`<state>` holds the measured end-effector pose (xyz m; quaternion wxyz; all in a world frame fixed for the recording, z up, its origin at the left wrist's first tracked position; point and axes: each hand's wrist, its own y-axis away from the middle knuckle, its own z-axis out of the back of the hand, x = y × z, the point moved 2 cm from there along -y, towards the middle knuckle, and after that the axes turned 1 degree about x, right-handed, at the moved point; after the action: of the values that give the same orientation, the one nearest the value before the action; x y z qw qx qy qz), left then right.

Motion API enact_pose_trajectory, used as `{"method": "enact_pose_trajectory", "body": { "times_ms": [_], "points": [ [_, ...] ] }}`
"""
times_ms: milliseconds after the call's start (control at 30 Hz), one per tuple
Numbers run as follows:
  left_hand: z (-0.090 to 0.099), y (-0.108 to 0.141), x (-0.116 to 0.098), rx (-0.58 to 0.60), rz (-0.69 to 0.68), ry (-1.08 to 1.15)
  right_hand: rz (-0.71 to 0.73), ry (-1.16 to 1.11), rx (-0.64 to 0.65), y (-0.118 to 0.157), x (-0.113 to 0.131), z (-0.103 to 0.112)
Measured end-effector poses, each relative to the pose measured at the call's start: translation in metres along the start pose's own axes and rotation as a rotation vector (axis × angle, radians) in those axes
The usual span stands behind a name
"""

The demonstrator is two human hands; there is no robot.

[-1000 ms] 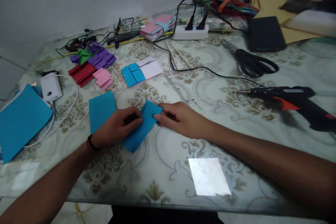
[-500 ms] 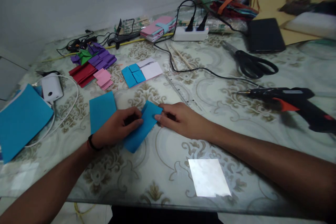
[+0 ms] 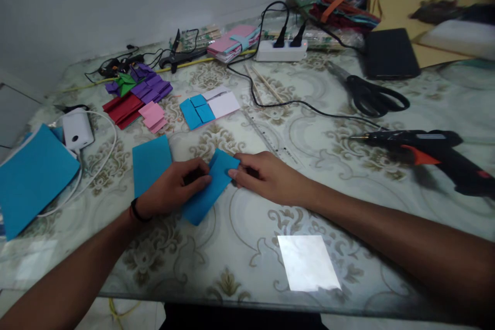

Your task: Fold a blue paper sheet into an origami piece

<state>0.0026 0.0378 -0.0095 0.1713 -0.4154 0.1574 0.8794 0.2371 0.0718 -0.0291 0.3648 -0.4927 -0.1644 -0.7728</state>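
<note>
Between my hands, a folded piece of blue paper point(image 3: 211, 185) is held slantwise just over the table. My left hand point(image 3: 176, 183) pinches its left edge between thumb and fingers. At its upper right corner, my right hand point(image 3: 259, 175) grips the paper, thumb on top. A second blue paper piece point(image 3: 152, 162) lies flat behind my left hand, which partly covers it. Farther back rests a white card with blue folded pieces point(image 3: 197, 112). Left of it are small pink point(image 3: 153, 116), red point(image 3: 122, 109) and purple folded papers point(image 3: 152, 87).
A glue gun point(image 3: 421, 139) and black scissors point(image 3: 373, 95) lie at the right. A clear ruler point(image 3: 266, 136) and thin sticks point(image 3: 266, 82) lie mid-table. Cords run from a white power strip point(image 3: 281, 51). At far left are blue sheets point(image 3: 36, 175) and a white cabled device point(image 3: 77, 129).
</note>
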Motion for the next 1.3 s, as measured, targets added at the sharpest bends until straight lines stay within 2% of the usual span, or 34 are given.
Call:
{"method": "enact_pose_trajectory", "body": {
  "times_ms": [967, 1300],
  "points": [
    [0.0006, -0.0001, -0.0007, 0.007, -0.010, 0.007, -0.015, 0.004, -0.001, 0.0010, -0.0009, 0.0003],
    [-0.0002, 0.0000, 0.0005, 0.006, -0.028, 0.016, 0.025, 0.004, -0.010, -0.0003, -0.0001, -0.0003]
  ]
}}
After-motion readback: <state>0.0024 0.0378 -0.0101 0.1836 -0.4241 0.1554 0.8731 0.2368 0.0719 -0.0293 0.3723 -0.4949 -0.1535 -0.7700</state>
